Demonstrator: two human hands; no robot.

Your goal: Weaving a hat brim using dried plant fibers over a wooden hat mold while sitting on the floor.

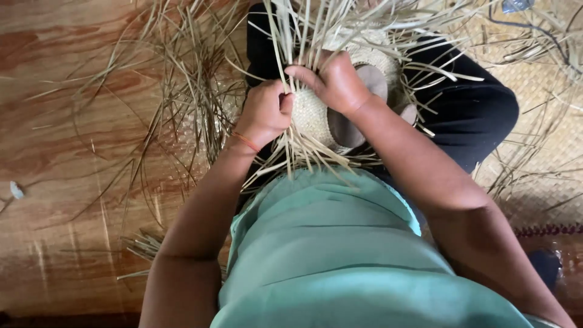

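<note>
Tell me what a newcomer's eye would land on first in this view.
First, the two hands at the centre: the left hand and the right hand both grip a half-woven straw piece resting on the lap. Next, the loose straw strips that fan out from it over the wooden floor on the left. A woven mat lies to the right, and a mint-green shirt fills the foreground.

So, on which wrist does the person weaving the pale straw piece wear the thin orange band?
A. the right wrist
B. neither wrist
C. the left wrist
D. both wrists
C: the thin orange band circles the wrist of the left hand, which grips the pale woven straw piece; the wrist of the right hand is bare.
</note>
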